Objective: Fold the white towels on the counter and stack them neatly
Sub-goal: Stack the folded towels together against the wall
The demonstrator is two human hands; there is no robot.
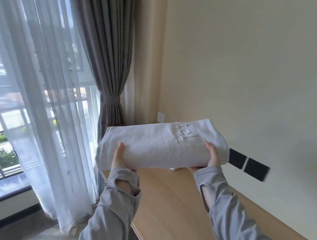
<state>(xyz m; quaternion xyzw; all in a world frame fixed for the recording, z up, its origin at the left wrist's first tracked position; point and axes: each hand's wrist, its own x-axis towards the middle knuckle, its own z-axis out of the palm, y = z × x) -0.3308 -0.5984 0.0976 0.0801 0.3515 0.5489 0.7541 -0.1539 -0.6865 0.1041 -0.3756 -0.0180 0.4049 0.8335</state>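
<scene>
A folded white towel (pixel 161 144) with raised lettering on top is held in the air above the far end of the wooden counter (pixel 170 202). My left hand (pixel 119 157) grips its left end, thumb on top and fingers underneath. My right hand (pixel 212 156) grips its right end the same way. A small bit of white cloth (pixel 174 168) peeks out on the counter just under the towel; the towel hides what lies behind it.
The beige wall (pixel 253 67) runs along the counter's right side, with two black socket plates (pixel 247 163) on it. A grey curtain (pixel 110 67) and sheer white drapes (pixel 47 108) hang over the window at left. Floor lies left of the counter edge.
</scene>
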